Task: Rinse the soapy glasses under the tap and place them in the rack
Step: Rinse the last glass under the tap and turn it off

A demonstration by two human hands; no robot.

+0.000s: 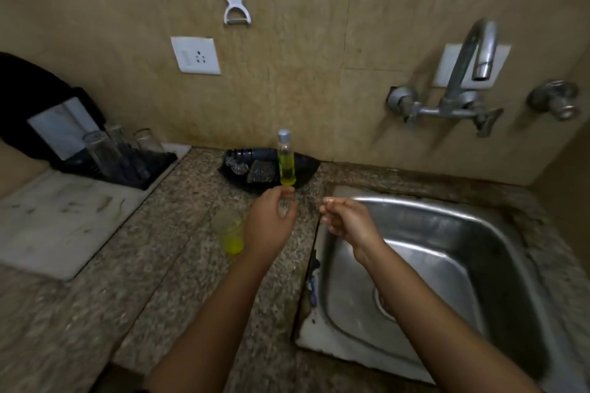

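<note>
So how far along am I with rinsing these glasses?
Three glasses already stand in the rack. Your left hand grips what looks like a clear glass, right hand empty. Left: the yellow-tinted glass on the counter; the tap shows no water.

Counter [178,265] between rack [153,169] and sink [453,226] lies open, barring one yellow-tinted glass [228,231].

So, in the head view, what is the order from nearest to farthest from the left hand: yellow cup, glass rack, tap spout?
1. yellow cup, just left of the left hand.
2. glass rack, far left.
3. tap spout, upper right, above the sink.
</note>
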